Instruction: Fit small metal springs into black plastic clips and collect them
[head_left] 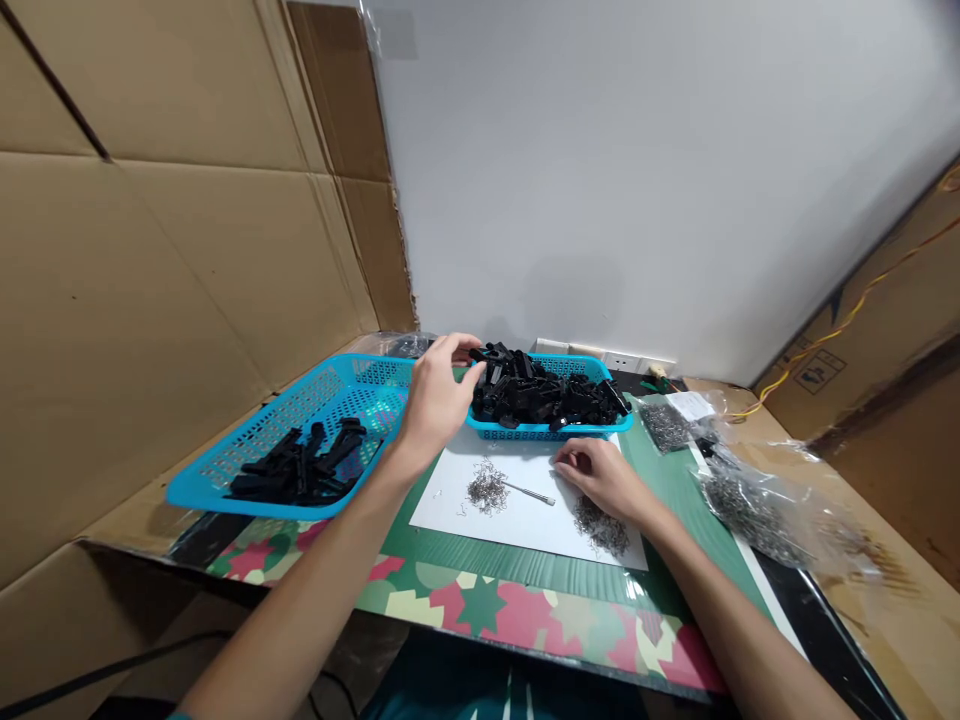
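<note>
Poised w/ L hand [444, 388] at black parts [536, 392], just right of grip in blue basket [525, 433]; can't tell if holding, ditto R hand [604, 478]. Prob. light, stiff, slick; best pinched mid-length.

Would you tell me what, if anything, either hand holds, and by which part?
The left hand is at the heaped black parts, but whether it grips one, and where, cannot be told; whether the right hand holds anything is unclear too.

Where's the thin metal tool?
In the head view, the tool lies just right of centre on the white sheet, between the left pile and right pile of small metal pieces.
</note>
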